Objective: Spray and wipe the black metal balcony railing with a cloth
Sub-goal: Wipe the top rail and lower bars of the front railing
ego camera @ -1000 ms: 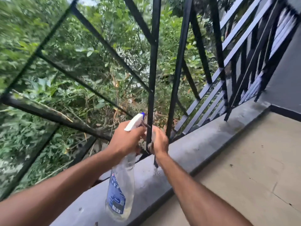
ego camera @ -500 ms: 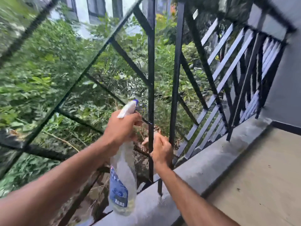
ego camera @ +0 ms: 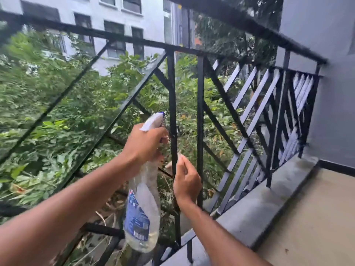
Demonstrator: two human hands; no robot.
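The black metal balcony railing runs across the view with vertical and diagonal bars. My left hand grips a clear spray bottle with a blue label and a white trigger head, its nozzle close to a vertical bar. My right hand is wrapped around that same bar lower down, pinching a small pale cloth against the metal. Most of the cloth is hidden behind the bar and my fingers.
A grey concrete ledge carries the railing's base, with the beige balcony floor to the right. A grey wall closes the right side. Dense green foliage and a white building lie beyond the bars.
Both hands have moved up the vertical bar from its base near the ledge. The view has tilted upward, and the top rail and the building now show.
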